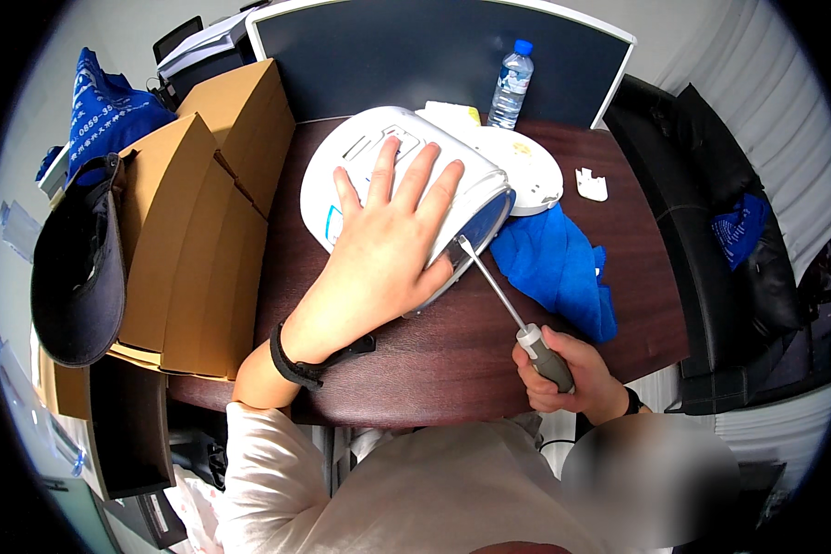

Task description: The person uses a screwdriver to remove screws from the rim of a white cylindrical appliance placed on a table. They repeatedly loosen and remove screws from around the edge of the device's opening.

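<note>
A white rounded plastic appliance (319, 175) with a dark blue front panel lies on the table; I cannot tell its exact kind. My left hand (388, 231) is laid across its top, fingers spread, thumb down over the near edge. A flat-blade screwdriver (499, 291) with a grey and white handle is gripped in my right hand (577, 374). Its tip reaches the edge of the blue panel, close to my left thumb; whether it is wedged in cannot be made out. Behind the appliance rests a round white plastic part (531, 171) with yellowish spots.
A blue cloth (563, 277) lies right of the screwdriver. Farther back are a small white plastic piece (591, 185) and a water bottle (511, 88) by the dark divider (388, 55). Cardboard boxes (203, 249) and a dark cap (78, 277) flank the left; a black sofa (683, 249) stands right.
</note>
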Demonstrator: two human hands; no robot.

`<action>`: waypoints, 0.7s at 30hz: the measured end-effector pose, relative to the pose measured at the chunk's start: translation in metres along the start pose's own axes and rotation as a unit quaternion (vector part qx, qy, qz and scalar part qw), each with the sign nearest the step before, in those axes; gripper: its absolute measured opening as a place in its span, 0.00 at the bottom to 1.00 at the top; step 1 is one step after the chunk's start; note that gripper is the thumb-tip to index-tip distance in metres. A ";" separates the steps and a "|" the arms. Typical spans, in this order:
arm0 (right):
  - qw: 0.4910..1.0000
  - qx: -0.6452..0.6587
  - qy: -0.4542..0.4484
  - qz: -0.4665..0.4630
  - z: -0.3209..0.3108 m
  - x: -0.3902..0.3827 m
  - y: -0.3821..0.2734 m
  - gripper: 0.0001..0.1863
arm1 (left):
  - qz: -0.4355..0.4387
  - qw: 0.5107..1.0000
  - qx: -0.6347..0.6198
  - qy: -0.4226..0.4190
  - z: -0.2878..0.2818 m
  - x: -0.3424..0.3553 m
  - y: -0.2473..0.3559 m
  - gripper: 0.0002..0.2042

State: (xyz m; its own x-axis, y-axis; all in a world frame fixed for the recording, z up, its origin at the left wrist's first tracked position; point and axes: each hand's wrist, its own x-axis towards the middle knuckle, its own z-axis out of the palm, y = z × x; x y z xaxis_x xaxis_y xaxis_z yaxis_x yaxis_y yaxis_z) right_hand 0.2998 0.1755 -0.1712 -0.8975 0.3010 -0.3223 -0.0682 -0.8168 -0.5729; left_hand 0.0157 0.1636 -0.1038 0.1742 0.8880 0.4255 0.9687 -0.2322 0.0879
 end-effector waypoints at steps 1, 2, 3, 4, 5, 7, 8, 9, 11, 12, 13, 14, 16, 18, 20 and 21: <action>1.000 0.003 -0.001 -0.001 0.001 0.000 0.000 0.29 | 0.000 1.000 0.000 0.000 0.000 0.000 0.000 0.43; 1.000 0.007 -0.001 -0.001 0.001 0.000 0.000 0.29 | 0.000 1.000 0.000 0.000 0.000 0.000 0.000 0.42; 1.000 0.005 -0.008 -0.002 0.001 0.000 0.000 0.29 | 0.001 1.000 0.000 -0.001 0.000 0.000 0.000 0.42; 1.000 0.003 -0.014 -0.002 0.000 0.000 0.001 0.29 | 0.001 1.000 0.000 -0.001 0.000 0.000 -0.001 0.42; 1.000 0.001 -0.020 -0.002 -0.001 0.000 0.002 0.29 | 0.001 1.000 -0.001 -0.001 0.000 0.000 -0.001 0.42; 1.000 -0.006 -0.016 0.002 -0.002 0.000 0.002 0.29 | 0.002 1.000 0.000 -0.002 0.001 0.000 -0.001 0.42; 1.000 -0.009 -0.013 0.003 -0.002 0.000 0.002 0.29 | 0.003 1.000 -0.001 -0.003 0.001 0.000 -0.001 0.42; 1.000 -0.010 -0.005 0.005 -0.001 0.000 0.002 0.29 | 0.004 1.000 -0.001 -0.002 0.001 0.000 -0.001 0.42; 1.000 -0.011 0.009 0.010 0.005 -0.001 0.000 0.29 | 0.003 1.000 0.002 -0.003 0.000 0.000 -0.001 0.42; 1.000 -0.009 0.016 0.016 0.008 -0.002 -0.001 0.29 | 0.003 1.000 0.002 -0.002 0.000 0.000 -0.001 0.42; 0.999 -0.007 0.023 0.022 0.012 -0.004 -0.002 0.29 | 0.003 1.000 0.002 -0.002 0.000 -0.001 0.000 0.42; 0.999 -0.005 0.030 0.027 0.016 -0.006 -0.003 0.29 | 0.004 1.000 0.001 -0.001 0.000 -0.001 0.000 0.42; 0.999 -0.020 0.022 0.029 0.025 -0.009 -0.005 0.28 | 0.004 1.000 0.001 -0.002 -0.001 0.000 0.000 0.42; 0.994 -0.104 0.036 0.019 0.033 -0.012 -0.010 0.27 | 0.004 1.000 0.001 -0.004 -0.001 -0.001 0.001 0.42; 0.964 -0.256 0.070 -0.002 0.039 -0.013 -0.022 0.24 | 0.004 1.000 0.001 -0.006 -0.002 -0.001 0.001 0.42; 0.921 -0.372 0.109 -0.033 0.038 -0.013 -0.029 0.21 | 0.005 1.000 0.002 -0.005 -0.002 -0.001 0.000 0.43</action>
State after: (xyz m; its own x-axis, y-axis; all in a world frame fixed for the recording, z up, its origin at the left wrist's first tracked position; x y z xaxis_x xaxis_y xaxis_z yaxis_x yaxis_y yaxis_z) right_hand 0.2966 0.1763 -0.1217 -0.7880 0.4958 -0.3651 0.2702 -0.2545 -0.9286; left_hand 0.0153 0.1619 -0.1023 0.1857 0.8897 0.4170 0.9676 -0.2394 0.0800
